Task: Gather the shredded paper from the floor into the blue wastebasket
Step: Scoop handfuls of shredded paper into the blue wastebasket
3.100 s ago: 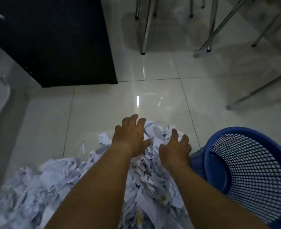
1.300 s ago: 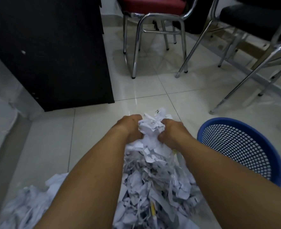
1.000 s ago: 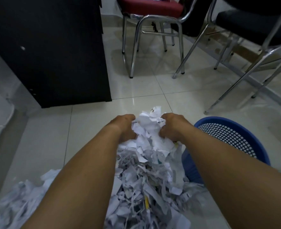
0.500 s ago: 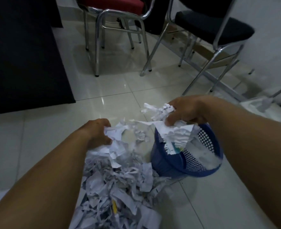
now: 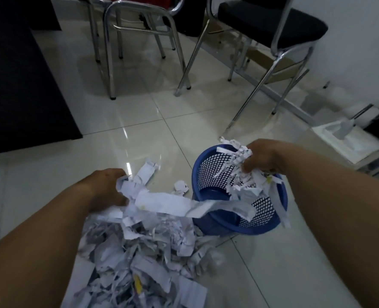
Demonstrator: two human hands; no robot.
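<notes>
A blue mesh wastebasket [image 5: 208,165] stands on the tiled floor at centre right. My right hand [image 5: 261,157] is over its far rim, closed on a bunch of shredded paper [image 5: 242,174] that hangs into the basket and over its right rim. My left hand [image 5: 105,190] is left of the basket, gripping more shreds. A long strip [image 5: 179,205] trails from it across to the basket's opening. A large heap of shredded paper [image 5: 144,258] lies on the floor below my arms.
Two metal-framed chairs stand beyond the basket, one red-seated [image 5: 139,30], one black-seated [image 5: 268,21]. A black cabinet [image 5: 17,85] fills the left. A white flat object [image 5: 348,138] lies on the floor at right. A loose scrap [image 5: 180,186] lies beside the basket.
Both hands closed on a clump from the heap and lifted it. The right hand carried its share rightward over the basket, and the left hand trails behind with a long strip.
</notes>
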